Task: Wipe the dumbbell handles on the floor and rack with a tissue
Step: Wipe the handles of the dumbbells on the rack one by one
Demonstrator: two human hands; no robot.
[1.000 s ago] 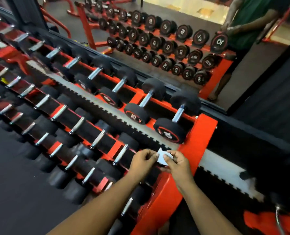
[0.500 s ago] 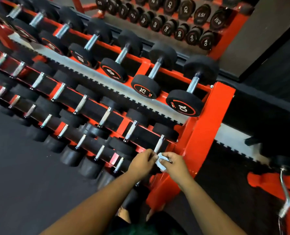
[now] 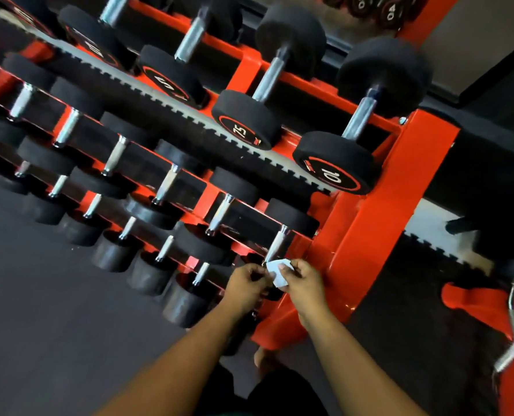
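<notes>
Beside the red rack (image 3: 378,223) post, both hands pinch a small white tissue (image 3: 277,273): the left hand (image 3: 246,285) at its left edge, the right hand (image 3: 305,285) with thumb on top. The tissue sits just at the lower end of a chrome dumbbell handle (image 3: 276,243) on the middle tier, near the dark floor (image 3: 39,295)

Tissue (image 3: 277,272): small, white, crumpled, beside a chrome dumbbell handle (image 3: 276,243) on the red rack (image 3: 378,187).
</notes>
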